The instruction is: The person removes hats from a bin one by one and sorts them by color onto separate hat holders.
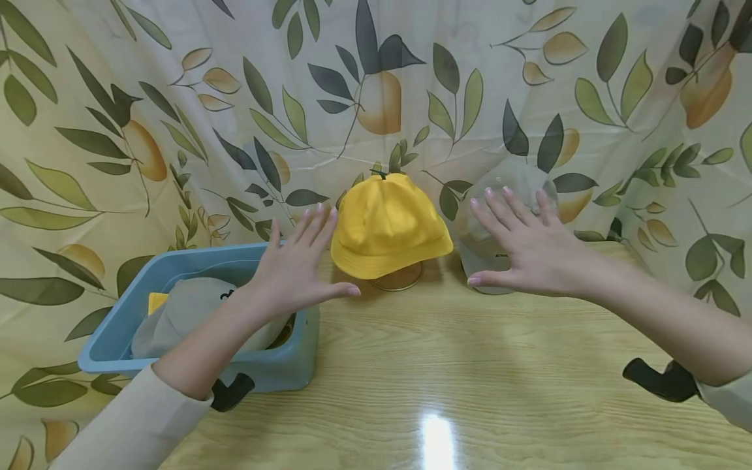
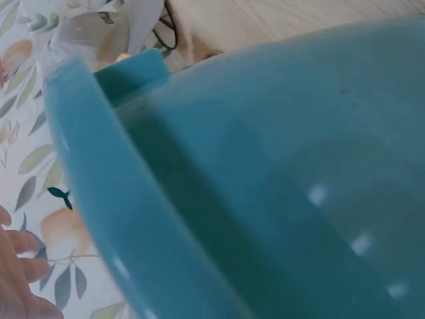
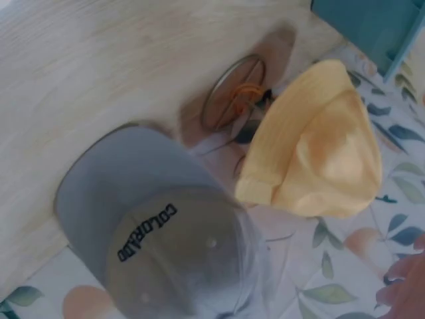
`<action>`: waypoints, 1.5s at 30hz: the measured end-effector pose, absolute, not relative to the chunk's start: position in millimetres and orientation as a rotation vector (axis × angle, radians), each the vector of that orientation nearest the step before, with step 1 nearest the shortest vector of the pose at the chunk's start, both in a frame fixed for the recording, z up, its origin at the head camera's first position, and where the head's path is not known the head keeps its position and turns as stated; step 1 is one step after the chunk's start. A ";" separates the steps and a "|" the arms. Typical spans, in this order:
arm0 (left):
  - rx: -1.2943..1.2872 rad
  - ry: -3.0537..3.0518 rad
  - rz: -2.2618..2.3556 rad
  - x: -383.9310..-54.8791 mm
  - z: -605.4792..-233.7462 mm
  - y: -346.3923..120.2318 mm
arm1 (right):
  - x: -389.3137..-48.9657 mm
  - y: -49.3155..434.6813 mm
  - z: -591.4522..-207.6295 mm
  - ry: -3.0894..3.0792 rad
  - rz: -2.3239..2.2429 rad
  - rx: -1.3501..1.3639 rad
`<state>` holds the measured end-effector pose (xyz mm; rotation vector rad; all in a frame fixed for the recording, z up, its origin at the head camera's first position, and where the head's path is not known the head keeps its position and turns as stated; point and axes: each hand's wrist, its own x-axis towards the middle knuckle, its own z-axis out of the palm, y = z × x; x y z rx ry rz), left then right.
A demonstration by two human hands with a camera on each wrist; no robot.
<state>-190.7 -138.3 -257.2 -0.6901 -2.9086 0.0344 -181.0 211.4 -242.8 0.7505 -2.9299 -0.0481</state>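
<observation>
My left hand hovers with its fingers spread, in front of the right end of a blue plastic tub. Beyond it, a yellow bucket hat sits tilted on a wire stand with a round base. With fingers outstretched, my right hand is in front of a grey baseball cap, partly hiding it. The right wrist view shows "COLORADO" on that cap's front, beside the yellow hat. Neither hand holds anything.
Inside the tub lies another grey cap, with a bit of yellow beside it. The light wood tabletop carries a bright reflection near its front. A leaf-and-fruit patterned curtain hangs behind and to the sides.
</observation>
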 end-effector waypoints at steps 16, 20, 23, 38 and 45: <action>-0.676 -2.954 0.032 -170.9 -270.3 -172.5 | -178.6 177.7 -248.2 -2.836 -0.056 0.863; -0.648 -2.957 -0.010 -162.6 -277.9 -184.2 | -178.5 166.6 -251.0 -2.794 -0.043 0.906; -0.634 -2.950 -0.018 -158.2 -282.2 -189.9 | -179.1 159.4 -254.9 -2.770 -0.034 0.937; -0.551 -2.857 -0.147 -130.6 -303.1 -229.3 | -171.8 119.4 -284.7 -2.659 0.028 1.050; -0.604 -2.795 -0.129 -127.2 -315.6 -246.7 | -168.4 95.3 -293.0 -2.648 0.030 1.076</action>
